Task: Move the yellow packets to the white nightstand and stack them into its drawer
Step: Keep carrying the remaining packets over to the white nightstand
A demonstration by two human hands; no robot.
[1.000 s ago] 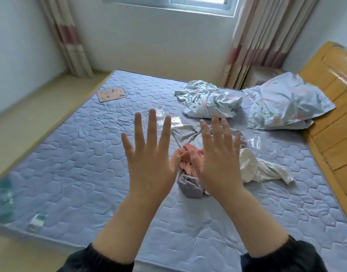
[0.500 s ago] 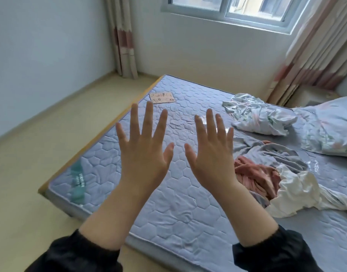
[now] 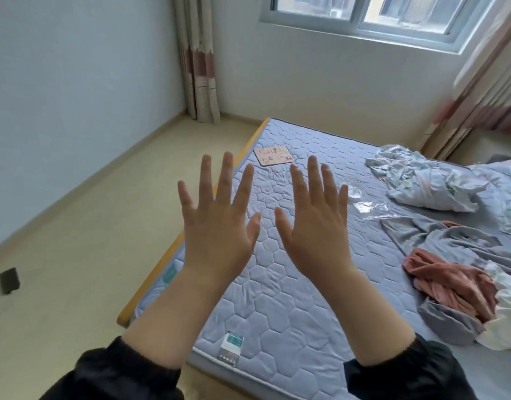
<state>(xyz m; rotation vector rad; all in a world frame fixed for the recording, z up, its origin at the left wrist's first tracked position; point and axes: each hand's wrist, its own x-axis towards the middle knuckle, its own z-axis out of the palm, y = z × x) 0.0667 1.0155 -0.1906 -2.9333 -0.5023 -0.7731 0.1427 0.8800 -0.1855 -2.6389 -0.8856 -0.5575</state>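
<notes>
Both left hand (image 3: 216, 226) and right hand (image 3: 315, 229) splay above mattress (image 3: 277, 313); label (image 3: 230, 348) seemingly illegible.

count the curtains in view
2: the left curtain hangs in the far corner; the right curtain hangs beside the window, partly cut off by the frame.

Home bedroom: mattress (image 3: 292, 298), curtains (image 3: 198, 67).

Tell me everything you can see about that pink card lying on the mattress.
The pink card is a flat, pale pink rectangle with rounded corners and small dark markings too tiny to read. It lies flat on the blue quilted mattress near its far left corner, slightly skewed, touching nothing else.
</notes>
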